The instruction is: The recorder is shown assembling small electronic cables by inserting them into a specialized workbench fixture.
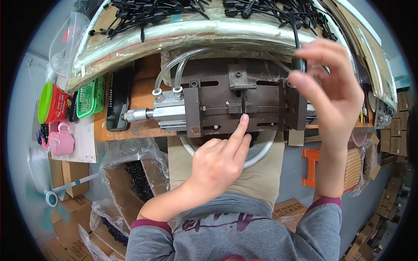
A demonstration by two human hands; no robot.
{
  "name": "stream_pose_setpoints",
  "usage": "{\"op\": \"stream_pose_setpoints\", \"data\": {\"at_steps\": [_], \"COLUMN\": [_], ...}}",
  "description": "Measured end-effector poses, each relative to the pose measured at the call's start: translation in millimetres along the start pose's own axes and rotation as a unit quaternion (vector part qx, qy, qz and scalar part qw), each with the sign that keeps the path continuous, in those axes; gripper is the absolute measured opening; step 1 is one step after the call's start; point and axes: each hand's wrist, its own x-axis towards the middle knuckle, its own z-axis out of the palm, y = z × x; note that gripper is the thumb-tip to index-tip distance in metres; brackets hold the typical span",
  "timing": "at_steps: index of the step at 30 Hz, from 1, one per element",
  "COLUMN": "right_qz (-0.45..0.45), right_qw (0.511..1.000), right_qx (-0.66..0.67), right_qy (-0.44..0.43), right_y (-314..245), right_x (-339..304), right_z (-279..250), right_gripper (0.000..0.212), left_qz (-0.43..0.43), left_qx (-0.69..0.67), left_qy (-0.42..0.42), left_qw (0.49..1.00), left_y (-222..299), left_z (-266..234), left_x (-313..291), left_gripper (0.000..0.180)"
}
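My left hand (220, 163) reaches over the front of a dark metal fixture (265, 95). Its index finger is stretched out, with the tip at the lower end of a small black piece (243, 104) in the middle slot; the other fingers are partly curled. Raised over the fixture's right end, my right hand (333, 82) pinches a slim black rod-shaped part (297, 39) between thumb and fingers. That part stands nearly upright, its thicker lower end at the fingertips. A silver air cylinder (170, 112) with two clear hoses is mounted at the fixture's left side.
Black rod-like parts (152, 13) are heaped on a plastic-wrapped ledge behind the fixture. On the left are a green basket (92, 98), a red tub (56, 104) and a pink cup (62, 141). An open carton (126, 182) and an orange stool (310, 167) stand below.
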Motion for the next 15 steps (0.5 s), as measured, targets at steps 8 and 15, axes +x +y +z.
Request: {"op": "stream_pose_setpoints", "data": {"at_steps": [8,15], "right_qz": [0.014,0.022], "right_qw": [0.995,0.987], "right_qx": [-0.08,-0.122], "right_qy": [-0.051,-0.102], "right_y": [-20.1,-20.7], "right_x": [-47.6,-86.3], "right_z": [2.9,27.4], "right_gripper": [0.036,0.03], "left_qz": [-0.012,-0.041], "left_qx": [0.033,-0.087], "left_qy": [-0.024,-0.002], "left_qw": [0.999,0.995], "left_y": [-1.0,-17.7], "left_z": [-2.2,-45.7], "left_x": [14.4,46.6], "left_gripper": [0.03,0.028]}}
